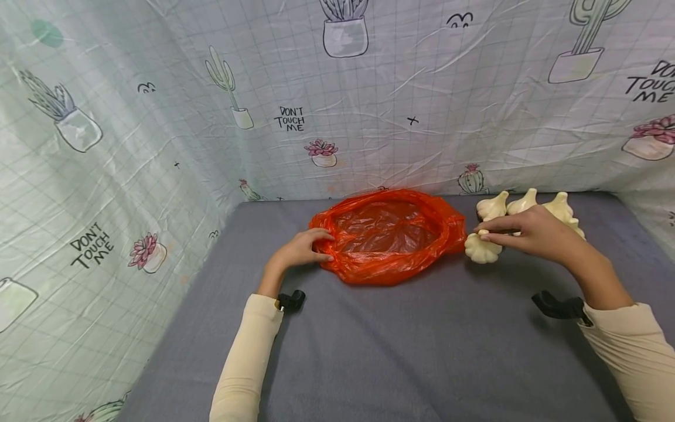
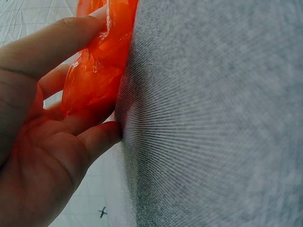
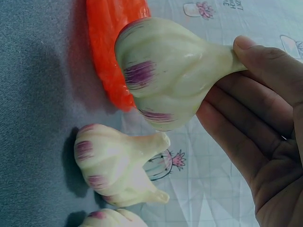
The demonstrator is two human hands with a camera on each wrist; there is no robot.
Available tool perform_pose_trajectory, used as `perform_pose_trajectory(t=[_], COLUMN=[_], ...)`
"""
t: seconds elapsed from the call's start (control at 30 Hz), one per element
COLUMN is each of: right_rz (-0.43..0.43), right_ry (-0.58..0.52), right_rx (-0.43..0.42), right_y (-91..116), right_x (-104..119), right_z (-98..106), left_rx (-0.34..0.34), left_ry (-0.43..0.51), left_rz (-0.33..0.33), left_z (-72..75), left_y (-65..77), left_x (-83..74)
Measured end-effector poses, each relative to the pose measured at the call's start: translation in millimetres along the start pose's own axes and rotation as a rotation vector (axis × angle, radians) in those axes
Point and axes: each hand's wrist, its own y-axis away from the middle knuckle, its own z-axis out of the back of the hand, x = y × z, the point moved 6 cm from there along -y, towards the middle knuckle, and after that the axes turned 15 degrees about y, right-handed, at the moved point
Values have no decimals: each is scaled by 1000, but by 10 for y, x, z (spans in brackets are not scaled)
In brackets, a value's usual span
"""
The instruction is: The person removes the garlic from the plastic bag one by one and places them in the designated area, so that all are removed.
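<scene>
A red-orange plastic bag [image 1: 348, 272] lies on the table with its wide mouth facing up. My left hand [image 1: 302, 247] holds the bag's left edge; in the left wrist view a digit lies over the crinkled film [image 2: 94, 71] and other fingers reach behind it. At the bag's right side, my right hand [image 1: 532, 231] pinches a garlic bulb [image 1: 482, 251] by its stem. The right wrist view shows this garlic bulb [image 3: 161, 71], cream with purple streaks, raised above the table, thumb against the stem tip.
Several more garlic bulbs [image 1: 522, 202] stand at the table's back right, partly hidden behind my right hand. A grey cloth covers the table [image 1: 369, 351]. A curtain [image 1: 369, 88] printed with potted cacti hangs along the back and left.
</scene>
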Motion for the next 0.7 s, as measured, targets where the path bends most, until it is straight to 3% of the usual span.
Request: perform_pose_trajectory(t=[0.7], right_rz=[32], right_ry=[16], right_rx=[-59], right_y=[168], right_x=[-79], right_z=[50], left_rx=[-7], left_ry=[-12], left_rz=[10], left_z=[-12], left_y=[4], left_x=[22])
